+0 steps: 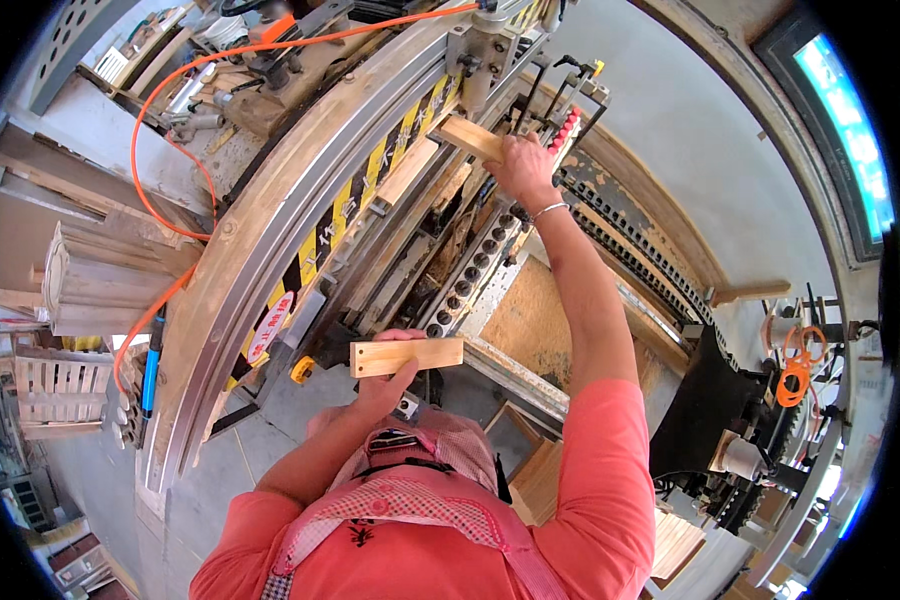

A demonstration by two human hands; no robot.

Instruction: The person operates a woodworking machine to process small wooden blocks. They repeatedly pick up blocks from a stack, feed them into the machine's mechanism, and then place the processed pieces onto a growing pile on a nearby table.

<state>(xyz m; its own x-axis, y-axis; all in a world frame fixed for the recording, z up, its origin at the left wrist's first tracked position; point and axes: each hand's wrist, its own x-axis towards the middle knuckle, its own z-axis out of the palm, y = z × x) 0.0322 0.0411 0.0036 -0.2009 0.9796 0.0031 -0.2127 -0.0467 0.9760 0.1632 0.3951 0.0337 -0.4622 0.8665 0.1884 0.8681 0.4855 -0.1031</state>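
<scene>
A pale rectangular wooden block (407, 356) lies crosswise near the chest, pinched in the left hand (382, 385), while the outstretched right hand (520, 168) grips 1 similar wooden block (469, 138) against the yellow-and-black-striped machine rail (360, 190).

An orange hose (160, 215) loops over the long machine rail (270, 240) with yellow-black striping. Pale wooden mouldings (95, 280) lie stacked at the left (beside slatted crates (60, 390)).

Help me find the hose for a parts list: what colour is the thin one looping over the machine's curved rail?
Orange: the hose shows best in the head view, upper left.
</scene>
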